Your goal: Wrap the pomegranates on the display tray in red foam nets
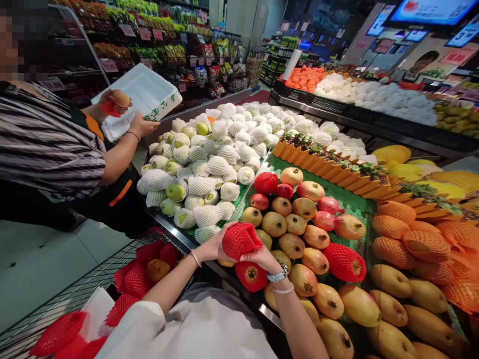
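Observation:
My left hand (216,245) and my right hand (262,255) are closed around a red foam net sleeve (239,242) at the front edge of the fruit display. The sleeve bulges and its open end faces right; whether a fruit sits inside is hidden. Just below my hands lies a pomegranate in a red sleeve (251,275). Bare yellow-pink pomegranates (274,224) rest in rows on green matting to the right, with another red-sleeved pomegranate (344,262) among them. Most of my fingers are behind the sleeve.
White-netted pears (204,185) are heaped to the left. A wire cart (48,319) holding red sleeves (135,279) stands at my left. A co-worker (52,144) holds a white foam box (144,94) and a fruit. Orange-netted fruit (426,244) lies right, behind small wooden fencing (337,174).

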`<state>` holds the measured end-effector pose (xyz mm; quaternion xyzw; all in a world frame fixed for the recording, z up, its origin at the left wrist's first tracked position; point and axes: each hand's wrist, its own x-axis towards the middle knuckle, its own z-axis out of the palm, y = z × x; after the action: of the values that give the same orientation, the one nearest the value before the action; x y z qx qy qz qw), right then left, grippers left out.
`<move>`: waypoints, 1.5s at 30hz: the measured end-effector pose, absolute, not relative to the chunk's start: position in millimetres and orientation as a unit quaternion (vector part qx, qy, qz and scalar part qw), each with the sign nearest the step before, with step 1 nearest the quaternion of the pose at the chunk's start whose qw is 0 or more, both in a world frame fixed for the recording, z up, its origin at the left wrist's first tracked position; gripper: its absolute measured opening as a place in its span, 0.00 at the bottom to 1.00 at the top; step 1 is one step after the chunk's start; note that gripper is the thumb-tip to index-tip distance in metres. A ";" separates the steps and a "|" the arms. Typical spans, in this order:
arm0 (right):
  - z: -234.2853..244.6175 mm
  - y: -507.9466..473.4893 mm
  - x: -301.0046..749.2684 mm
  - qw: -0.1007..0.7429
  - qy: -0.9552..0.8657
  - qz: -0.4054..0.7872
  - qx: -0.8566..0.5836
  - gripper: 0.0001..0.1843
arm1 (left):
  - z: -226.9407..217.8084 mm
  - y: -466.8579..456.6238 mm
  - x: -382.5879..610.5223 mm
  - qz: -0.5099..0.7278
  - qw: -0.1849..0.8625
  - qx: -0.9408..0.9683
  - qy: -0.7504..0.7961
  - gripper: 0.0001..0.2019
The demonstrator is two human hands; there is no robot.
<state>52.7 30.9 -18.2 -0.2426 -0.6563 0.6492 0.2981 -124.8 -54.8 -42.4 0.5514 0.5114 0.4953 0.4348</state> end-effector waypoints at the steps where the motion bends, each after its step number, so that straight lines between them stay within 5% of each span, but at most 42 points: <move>1: -17.2 29.0 53.5 0.284 -0.658 0.654 -0.241 0.45 | -42.3 -53.2 -124.0 0.493 0.442 0.549 0.509 0.59; 9: -14.1 26.5 54.5 0.319 -0.681 0.595 -0.282 0.52 | -46.7 -34.2 -122.7 0.484 0.405 0.595 0.498 0.56; 15: -35.8 26.4 51.8 0.365 -0.717 0.507 -0.310 0.47 | -47.9 -29.1 -122.1 0.459 0.401 0.610 0.506 0.45; 19: -42.2 29.3 48.2 0.381 -0.775 0.396 -0.312 0.41 | -43.1 -26.8 -137.6 0.444 0.396 0.626 0.503 0.48; 29: -50.3 43.7 37.1 0.204 -0.906 0.167 -0.332 0.36 | -57.9 -33.8 -148.3 0.336 0.223 0.674 0.619 0.35; 38: -32.6 48.8 43.1 0.086 -0.942 0.145 -0.289 0.48 | -65.7 -17.7 -152.9 0.246 0.178 0.703 0.643 0.31; 45: -25.1 49.9 39.5 0.026 -0.938 0.159 -0.308 0.42 | -60.5 -27.4 -160.0 0.253 0.159 0.721 0.625 0.28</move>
<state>39.5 49.9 -25.1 -0.3077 -0.9377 0.1590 0.0263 -160.0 -27.4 -60.5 0.7213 0.6251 0.2525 0.1591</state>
